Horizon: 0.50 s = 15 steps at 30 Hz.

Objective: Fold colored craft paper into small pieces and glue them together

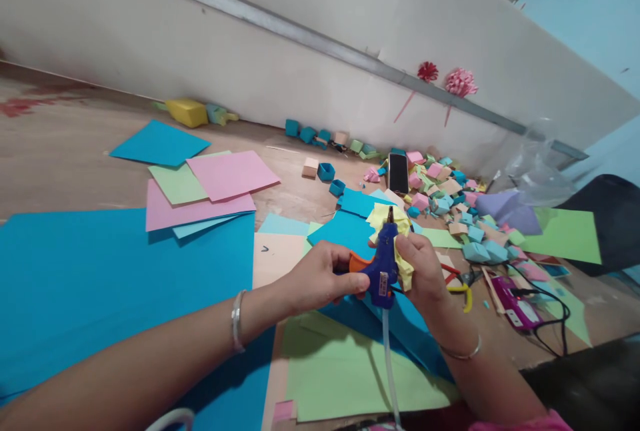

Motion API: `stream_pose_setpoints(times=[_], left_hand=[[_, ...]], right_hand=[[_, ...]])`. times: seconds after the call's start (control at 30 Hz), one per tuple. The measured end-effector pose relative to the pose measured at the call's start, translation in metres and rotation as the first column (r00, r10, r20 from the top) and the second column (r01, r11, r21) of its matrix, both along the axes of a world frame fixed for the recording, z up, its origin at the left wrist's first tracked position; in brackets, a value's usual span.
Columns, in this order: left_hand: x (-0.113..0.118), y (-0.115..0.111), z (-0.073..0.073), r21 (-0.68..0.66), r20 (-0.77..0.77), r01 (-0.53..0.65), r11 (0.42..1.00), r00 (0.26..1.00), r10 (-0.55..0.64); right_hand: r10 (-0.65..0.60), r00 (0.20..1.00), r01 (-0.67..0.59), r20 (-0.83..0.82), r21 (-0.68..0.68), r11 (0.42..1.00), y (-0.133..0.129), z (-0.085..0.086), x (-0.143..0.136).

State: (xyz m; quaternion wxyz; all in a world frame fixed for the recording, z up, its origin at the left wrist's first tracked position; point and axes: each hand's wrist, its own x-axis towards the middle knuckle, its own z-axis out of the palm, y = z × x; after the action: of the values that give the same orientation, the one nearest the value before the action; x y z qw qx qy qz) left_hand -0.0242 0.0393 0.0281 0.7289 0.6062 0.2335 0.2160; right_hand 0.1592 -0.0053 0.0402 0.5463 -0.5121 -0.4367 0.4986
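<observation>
A blue glue gun (384,271) with an orange trigger is held nozzle away from me, a long whitish glue stick (389,357) trailing from its back. My left hand (327,274) is closed on the gun at its trigger side. On the other side, my right hand (424,271) grips a crumpled piece of yellow paper (404,269), pressed close against the gun's body and nozzle. Beneath both hands lie blue paper sheets (345,234) and a light green sheet (330,371). Part of the yellow paper is hidden behind the gun.
Large blue sheets (125,284) cover the left, with pink sheets (233,174) above. Small folded paper boxes (440,191) are heaped at the back right, near a phone (398,173). Pliers (467,297) and a magenta power box (515,304) with black cables lie right. A white wall stands behind.
</observation>
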Motion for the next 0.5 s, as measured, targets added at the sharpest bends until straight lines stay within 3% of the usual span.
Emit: stream_pose_setpoints(times=[0.13, 0.23, 0.3, 0.37, 0.43, 0.5], left_hand=[[0.001, -0.002, 0.004, 0.023, -0.071, -0.054, 0.998, 0.996, 0.056], [0.002, -0.005, 0.004, 0.077, -0.126, -0.135, 0.988, 0.982, 0.144], [0.004, -0.007, 0.002, 0.132, -0.156, -0.211, 0.968, 0.960, 0.231], [0.005, -0.008, 0.000, 0.179, -0.170, -0.272, 0.945, 0.938, 0.302], [0.006, -0.007, 0.000, 0.187, -0.177, -0.308, 0.933, 0.923, 0.341], [0.006, -0.005, 0.002, 0.160, -0.177, -0.336, 0.928, 0.915, 0.362]], right_hand=[[-0.129, 0.973, 0.106, 0.193, 0.125, 0.986, 0.005, -0.006, 0.006], [-0.267, 0.847, 0.139, 0.460, 0.293, 0.946, 0.007, -0.011, 0.008], [-0.392, 0.674, 0.104, 0.626, 0.444, 0.890, 0.008, -0.013, 0.007], [-0.523, 0.452, 0.010, 0.723, 0.582, 0.813, 0.008, -0.014, 0.008], [-0.641, 0.249, -0.100, 0.726, 0.677, 0.729, 0.007, -0.013, 0.011], [-0.742, 0.118, -0.122, 0.660, 0.751, 0.648, 0.006, -0.010, 0.019]])
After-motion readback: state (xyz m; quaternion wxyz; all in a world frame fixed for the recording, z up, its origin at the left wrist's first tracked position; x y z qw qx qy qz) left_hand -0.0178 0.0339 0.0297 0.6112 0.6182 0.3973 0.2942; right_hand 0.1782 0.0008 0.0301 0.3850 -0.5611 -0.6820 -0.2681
